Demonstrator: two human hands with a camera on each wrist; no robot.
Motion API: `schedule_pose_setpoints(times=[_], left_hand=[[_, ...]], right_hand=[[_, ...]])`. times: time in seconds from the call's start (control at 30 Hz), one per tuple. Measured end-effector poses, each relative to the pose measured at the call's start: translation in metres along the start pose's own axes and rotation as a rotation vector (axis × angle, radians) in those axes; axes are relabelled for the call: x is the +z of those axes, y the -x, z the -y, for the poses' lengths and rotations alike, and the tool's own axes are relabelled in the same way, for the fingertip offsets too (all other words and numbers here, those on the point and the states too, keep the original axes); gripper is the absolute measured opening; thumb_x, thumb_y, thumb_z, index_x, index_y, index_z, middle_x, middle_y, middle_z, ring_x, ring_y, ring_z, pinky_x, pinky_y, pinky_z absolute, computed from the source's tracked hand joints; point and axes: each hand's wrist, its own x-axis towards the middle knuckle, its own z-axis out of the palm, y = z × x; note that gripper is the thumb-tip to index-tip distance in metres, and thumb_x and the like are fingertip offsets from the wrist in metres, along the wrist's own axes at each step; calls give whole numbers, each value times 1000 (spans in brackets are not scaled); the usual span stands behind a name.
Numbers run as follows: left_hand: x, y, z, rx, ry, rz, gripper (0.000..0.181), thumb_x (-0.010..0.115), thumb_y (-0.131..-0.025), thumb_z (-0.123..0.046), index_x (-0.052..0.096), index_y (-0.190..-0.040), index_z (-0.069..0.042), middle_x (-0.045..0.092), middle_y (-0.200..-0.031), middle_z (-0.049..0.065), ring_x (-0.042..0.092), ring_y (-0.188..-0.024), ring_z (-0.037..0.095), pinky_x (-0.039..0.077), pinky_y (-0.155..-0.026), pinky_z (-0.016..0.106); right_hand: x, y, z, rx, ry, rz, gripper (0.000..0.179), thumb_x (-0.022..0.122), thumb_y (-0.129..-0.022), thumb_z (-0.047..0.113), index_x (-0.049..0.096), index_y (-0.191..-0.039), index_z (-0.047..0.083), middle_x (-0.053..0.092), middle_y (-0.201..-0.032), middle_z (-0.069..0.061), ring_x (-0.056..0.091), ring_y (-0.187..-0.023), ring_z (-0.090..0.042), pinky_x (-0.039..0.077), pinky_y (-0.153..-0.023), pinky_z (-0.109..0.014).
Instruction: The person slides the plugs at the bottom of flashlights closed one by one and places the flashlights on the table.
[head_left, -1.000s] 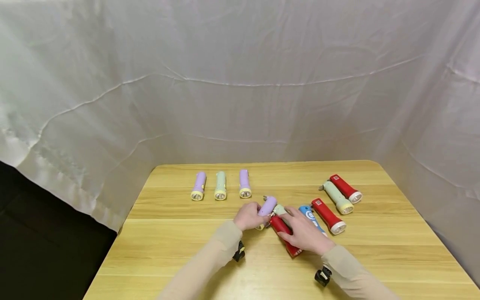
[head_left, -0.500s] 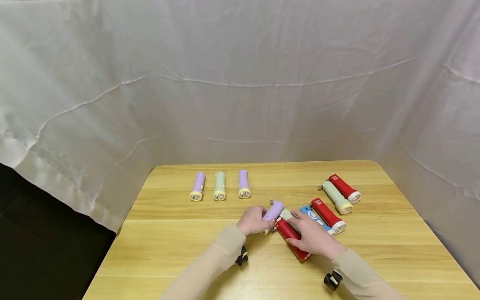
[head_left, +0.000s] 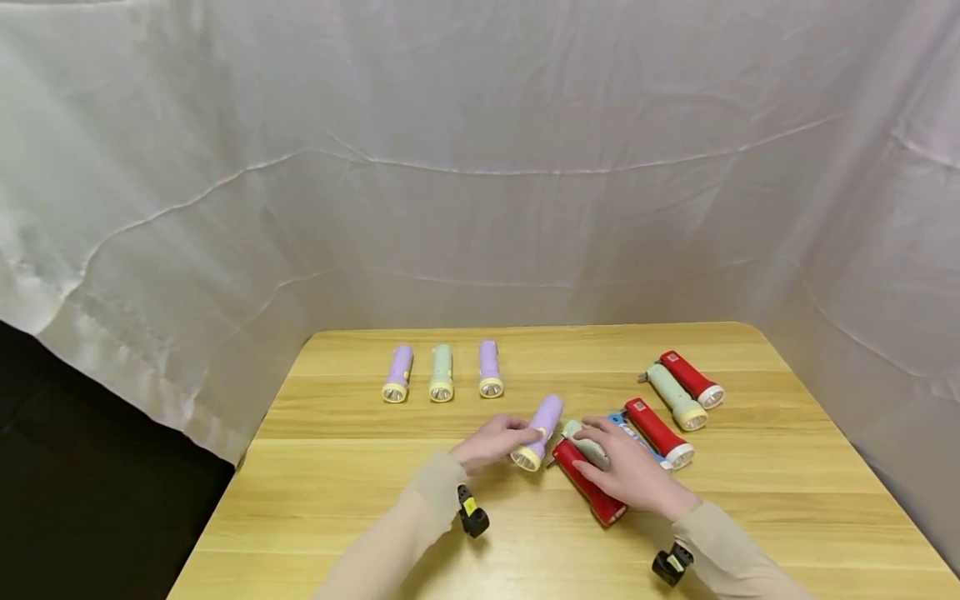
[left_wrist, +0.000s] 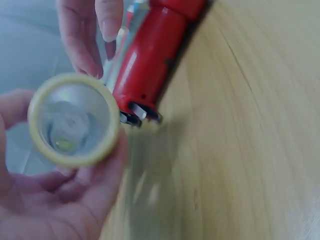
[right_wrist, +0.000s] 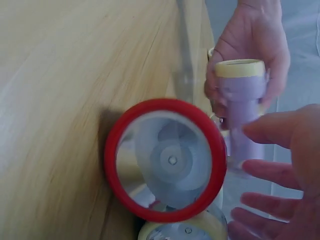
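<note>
My left hand (head_left: 491,443) grips a purple flashlight (head_left: 549,413) with a pale yellow head, raised off the table with its lens toward me. In the left wrist view its yellow rim (left_wrist: 75,159) faces the camera. Close over a red flashlight (head_left: 596,493) and a pale green flashlight (head_left: 589,448) is my right hand (head_left: 630,473), its fingers spread. The right wrist view shows the red flashlight's round lens (right_wrist: 172,160) beside those fingers (right_wrist: 270,175), apart from them. The right hand partly hides the green flashlight.
A purple flashlight (head_left: 400,367), a green one (head_left: 442,367) and another purple one (head_left: 489,362) lie in a row at the back left. On the right are a blue flashlight (head_left: 630,432), two red ones (head_left: 654,427) and a green one (head_left: 670,390). Grey cloth (head_left: 525,208) surrounds the wooden table.
My left hand has drawn the purple flashlight away from the red and green ones and turned it, so its lens now shows. The red flashlight has shifted slightly right and toward me.
</note>
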Motion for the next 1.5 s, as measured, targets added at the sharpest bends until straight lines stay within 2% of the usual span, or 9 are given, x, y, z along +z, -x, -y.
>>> schedule_pose_setpoints(times=[0.13,0.27,0.5,0.77,0.87,0.97,1.1,1.27,1.5], left_hand=[[-2,4,-2,1,201,80,49,60,-97,-21,52,-136,7,68,-113,12,66,-91,12,58,-82,24],[-5,11,-7,34,279,123,60,59,-94,-18,41,-146,6,63,-127,14,64,-99,11,57,-88,26],[-13,23,-14,84,234,121,66,60,-93,-16,35,-150,7,54,-141,29,65,-104,12,56,-88,25],[-19,29,-8,139,104,9,61,68,-94,-20,45,-146,2,58,-141,21,61,-117,17,55,-97,31],[-19,31,-4,178,69,-42,61,71,-92,-18,47,-146,-1,58,-140,19,59,-119,19,53,-102,34],[-20,36,-3,201,36,-95,63,74,-89,-15,48,-146,-5,58,-141,16,58,-121,22,49,-108,40],[-21,40,-1,232,-32,-141,64,75,-88,-12,49,-146,-7,59,-142,14,58,-125,27,46,-111,45],[-20,42,0,263,-90,-173,61,76,-86,-8,54,-142,-8,62,-139,14,60,-121,26,49,-106,41],[-19,45,1,301,-192,-146,56,74,-87,-8,56,-140,-10,64,-134,14,60,-112,23,53,-93,34]], right_hand=[[0,-3,0,6,-74,-72,31,75,-90,18,70,-117,5,64,-132,-20,63,-120,-38,54,-99,-54],[-4,-6,2,56,-217,-108,27,73,-92,13,70,-117,5,66,-130,-18,63,-122,-36,54,-99,-53],[-7,-11,9,172,-484,-110,28,67,-97,13,68,-122,3,69,-125,-20,70,-111,-35,60,-91,-39],[-3,-20,18,209,-600,-122,34,63,-100,15,62,-130,-1,67,-130,-21,65,-120,-34,56,-96,-22],[-1,-24,21,172,-614,-169,35,65,-99,14,62,-130,0,67,-131,-19,65,-119,-35,55,-96,-20],[1,-28,27,105,-583,-242,36,69,-95,12,63,-129,2,68,-130,-16,67,-116,-31,57,-97,-28],[4,-34,36,-50,-489,-368,41,76,-88,5,65,-128,5,70,-127,-12,68,-112,-28,59,-95,-35],[7,-43,42,-225,-380,-461,50,81,-81,-1,65,-128,3,70,-126,-14,67,-112,-28,56,-95,-22],[14,-50,45,-257,-299,-448,42,81,-81,1,70,-122,1,72,-123,-12,71,-108,-27,45,-99,-6]])
